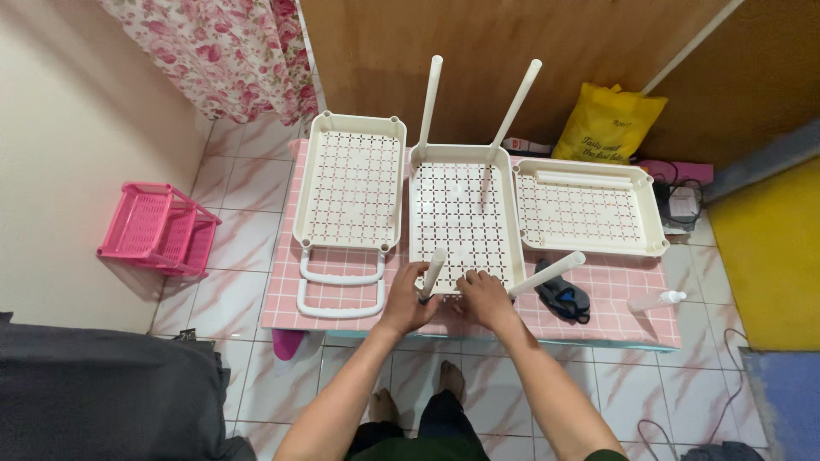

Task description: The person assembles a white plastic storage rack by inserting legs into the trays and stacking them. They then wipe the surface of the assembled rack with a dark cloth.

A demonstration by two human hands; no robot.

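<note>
Fitting corner posts into the middle tray of a white plastic rack.

I judge I am at the post-fitting step: my left hand (408, 300) has its grip clamped on a short white plastic post (432, 271) at the near-left corner of the middle white perforated plastic tray (465, 213), while my right hand (484, 299) rests with fingers curled on the tray's near edge, steadying it; whether they close on anything I cannot tell. Two long white posts (430, 102) already stand at the far corners, and another white post (547, 274) leans at the near-right corner. Next I would need to press straight down into the socket. The pink tiled tabletop (615, 299) also carries two more white trays, left (352, 179) and right (588, 207); a pink plastic basket (154, 229) sits on the marbled floor at left, with a yellow bag (606, 124) at the far right.
</note>
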